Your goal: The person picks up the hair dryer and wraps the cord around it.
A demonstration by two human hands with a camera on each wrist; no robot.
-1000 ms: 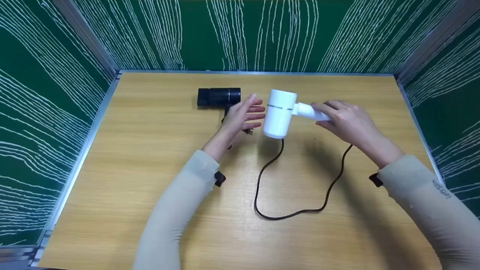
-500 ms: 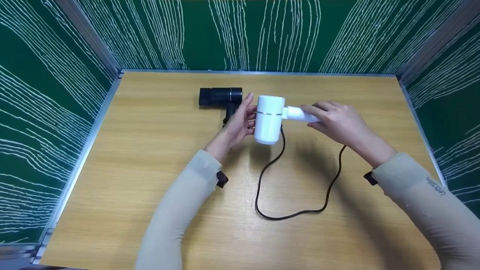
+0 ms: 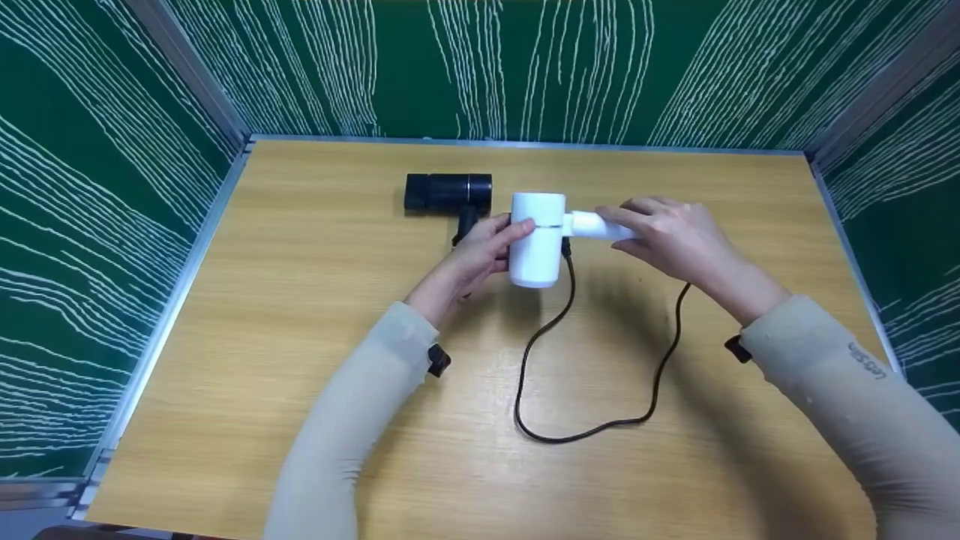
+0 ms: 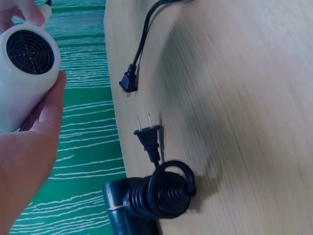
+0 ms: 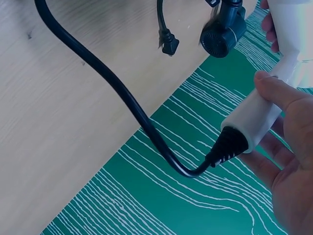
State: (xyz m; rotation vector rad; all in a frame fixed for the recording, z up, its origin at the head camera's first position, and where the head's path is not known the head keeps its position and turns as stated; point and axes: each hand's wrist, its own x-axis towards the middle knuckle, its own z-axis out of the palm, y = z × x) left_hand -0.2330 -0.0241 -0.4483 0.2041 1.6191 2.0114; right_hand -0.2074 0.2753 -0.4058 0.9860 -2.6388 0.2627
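Observation:
A white hair dryer (image 3: pixel 537 255) is held above the table between both hands. My right hand (image 3: pixel 671 236) grips its handle (image 5: pixel 257 115), thumb on one side and fingers beneath. Round the barrel curls my left hand (image 3: pixel 480 251), with the thumb over the front in the head view. The left wrist view shows the dryer's round dark grille (image 4: pixel 30 52). A black cord (image 5: pixel 122 93) leaves the handle's end and loops over the table to a plug (image 4: pixel 129 80). Behind my left hand lies a black hair dryer (image 3: pixel 448 193), its handle partly hidden in the head view.
The black dryer's cord (image 4: pixel 161 193) is coiled round its handle, and its two-pin plug (image 4: pixel 147 134) points toward the white dryer's plug. Green panels with white lines (image 3: pixel 510 67) enclose the wooden table (image 3: pixel 300 300) at the back and both sides.
The white hair dryer has moved left and slightly down. My left hand, earlier apart from it with fingers spread, now holds its barrel. My right hand has kept the handle throughout.

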